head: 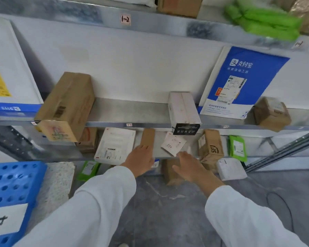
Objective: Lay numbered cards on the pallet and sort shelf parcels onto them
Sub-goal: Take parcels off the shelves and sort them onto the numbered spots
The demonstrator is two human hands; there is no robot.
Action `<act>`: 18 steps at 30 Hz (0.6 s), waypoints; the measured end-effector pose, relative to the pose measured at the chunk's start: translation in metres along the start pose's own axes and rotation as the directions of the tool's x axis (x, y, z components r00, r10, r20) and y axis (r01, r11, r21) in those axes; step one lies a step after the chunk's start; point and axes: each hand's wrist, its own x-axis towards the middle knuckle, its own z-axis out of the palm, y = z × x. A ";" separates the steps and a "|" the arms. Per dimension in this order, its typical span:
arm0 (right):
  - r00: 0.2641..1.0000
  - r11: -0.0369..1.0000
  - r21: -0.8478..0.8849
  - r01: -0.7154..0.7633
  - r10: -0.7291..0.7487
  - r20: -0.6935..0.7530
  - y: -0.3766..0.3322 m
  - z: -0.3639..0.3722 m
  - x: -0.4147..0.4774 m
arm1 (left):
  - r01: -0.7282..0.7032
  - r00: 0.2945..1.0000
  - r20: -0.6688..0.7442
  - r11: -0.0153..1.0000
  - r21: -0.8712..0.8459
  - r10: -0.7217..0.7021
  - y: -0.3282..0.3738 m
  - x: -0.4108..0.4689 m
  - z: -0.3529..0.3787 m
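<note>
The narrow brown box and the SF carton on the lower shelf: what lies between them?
In the head view, one small white packet marked 052 lies tilted between them.

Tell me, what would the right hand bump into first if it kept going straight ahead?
Most likely the small white parcel marked 052. The right hand points up and forward at the shelf, and that parcel lies just past its fingertips. Depth is hard to judge, so that is a guess.
</note>
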 end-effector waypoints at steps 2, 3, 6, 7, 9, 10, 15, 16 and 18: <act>1.000 1.000 0.012 -0.019 0.019 0.015 0.003 0.005 0.012 | 0.014 0.999 0.033 1.000 0.016 -0.014 -0.014 0.009 0.006; 0.999 0.999 0.018 -0.033 0.033 0.030 0.005 0.008 0.018 | 0.026 0.998 0.052 0.999 0.027 -0.028 -0.021 0.014 0.010; 0.995 0.995 0.056 -0.079 0.075 0.071 0.016 0.017 0.041 | 0.065 0.994 0.084 0.998 0.019 -0.066 -0.033 0.037 0.023; 0.993 0.994 0.059 -0.088 0.083 0.078 0.022 0.021 0.050 | 0.075 0.993 0.087 0.997 0.005 -0.075 -0.033 0.046 0.030; 0.992 0.993 0.063 -0.095 0.089 0.091 0.037 0.033 0.071 | 0.108 0.990 0.098 0.993 -0.046 -0.103 -0.030 0.064 0.049; 0.991 0.993 0.069 -0.098 0.091 0.098 0.045 0.042 0.081 | 0.131 0.986 0.109 0.989 -0.072 -0.123 -0.028 0.073 0.063; 0.985 0.998 0.046 -0.050 0.042 0.167 0.089 0.089 0.138 | 0.151 0.974 0.178 0.987 -0.049 -0.140 -0.023 0.123 0.152; 0.983 0.998 0.049 -0.047 0.038 0.178 0.097 0.096 0.152 | 0.144 0.976 0.176 0.988 -0.059 -0.131 -0.024 0.132 0.168; 0.982 0.995 0.071 -0.071 0.057 0.179 0.113 0.111 0.181 | 0.168 0.974 0.168 0.981 -0.097 -0.151 -0.029 0.148 0.198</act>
